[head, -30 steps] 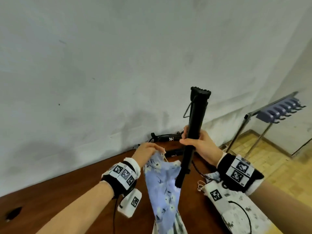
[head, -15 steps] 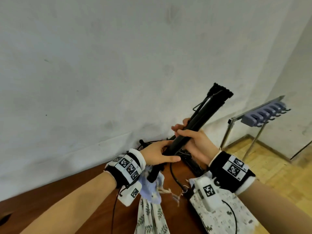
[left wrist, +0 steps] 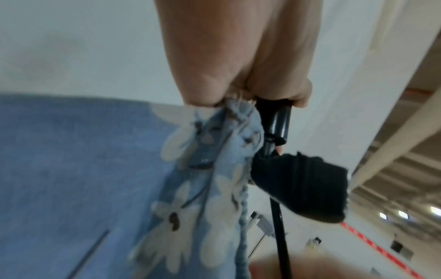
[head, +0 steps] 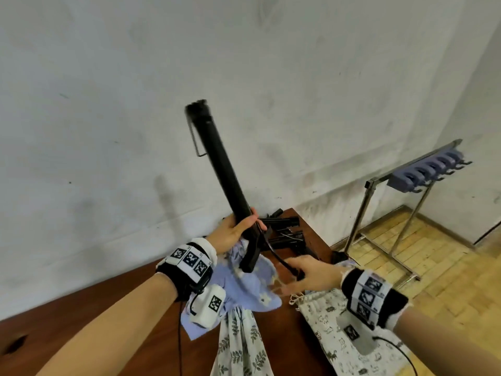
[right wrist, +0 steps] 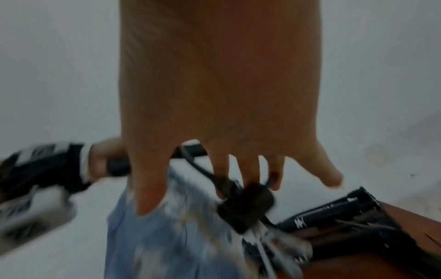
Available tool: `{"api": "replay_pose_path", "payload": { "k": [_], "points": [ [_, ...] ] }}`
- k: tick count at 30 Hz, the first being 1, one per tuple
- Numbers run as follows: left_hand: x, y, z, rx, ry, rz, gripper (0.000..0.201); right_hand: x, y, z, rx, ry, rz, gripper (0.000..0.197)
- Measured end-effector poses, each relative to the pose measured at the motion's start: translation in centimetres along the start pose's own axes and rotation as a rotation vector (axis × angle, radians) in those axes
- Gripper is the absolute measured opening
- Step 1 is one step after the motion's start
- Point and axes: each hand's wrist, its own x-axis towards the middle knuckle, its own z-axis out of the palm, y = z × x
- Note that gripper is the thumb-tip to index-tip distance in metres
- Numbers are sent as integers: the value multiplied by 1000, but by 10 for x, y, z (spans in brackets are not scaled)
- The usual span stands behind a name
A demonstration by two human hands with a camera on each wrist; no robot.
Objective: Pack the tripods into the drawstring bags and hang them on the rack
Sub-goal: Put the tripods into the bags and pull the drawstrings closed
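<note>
Left hand: the left hand (head: pixel 232 232) is wrapped round the lower part of a black folded tripod (head: pixel 221 169) and, in the left wrist view, also pinches the gathered rim of the blue flowered bag (left wrist: pixel 210 147) against it.
Tripod: tilted, top end leaning up and to the left against the wall; its lower end (head: pixel 250 256) sits over the mouth of the blue bag (head: pixel 252 283), above the counter.
Right hand: the right hand (head: pixel 311 272) is just right of the bag's mouth, fingers curled on a thin black strap or cord (head: pixel 282 260) that runs from the tripod; a small black piece hangs at the fingers (right wrist: pixel 245 207). The picture is too blurred to tell how firm the hold is.
Blue bag: hangs from the left hand and spreads over the counter (head: pixel 81 329) near its right end.
Other bags: a leaf-print bag (head: pixel 238 346) lies under the blue one at the near edge; a white printed bag (head: pixel 325 321) lies at the right edge, under the right wrist.
More tripods: a black heap (head: pixel 284 232) at the far right corner of the counter, by the wall.
Rack: a metal rack (head: pixel 379 183) with a row of blue hooks (head: pixel 425 172) stands on the wooden floor, right of the counter, well apart from the hands.
</note>
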Motion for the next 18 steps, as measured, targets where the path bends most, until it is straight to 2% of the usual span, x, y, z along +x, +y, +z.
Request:
{"api": "replay_pose_path", "payload": {
  "k": [3,5,7,9,11,13,16,18],
  "points": [
    [2,5,-3,-162,55,-37,16,5,17,28,-175,171,32,44],
    [3,4,-4,-217,88,-61,15,7,15,39,-206,238,8,34],
    [3,2,-4,-269,111,-82,12,10,10,49,-268,281,-16,35],
    [4,1,-4,-368,102,-107,13,13,7,55,-295,420,-52,32],
    [4,6,-7,-490,83,-128,14,16,6,53,-183,506,-35,35],
    [3,10,-12,-579,75,-142,11,18,7,42,-175,511,8,44],
    [-1,15,-13,-612,38,-191,18,16,3,22,-350,558,158,47],
    [-3,18,-7,-628,-24,-221,19,18,-6,5,-479,568,166,39]
  ]
}}
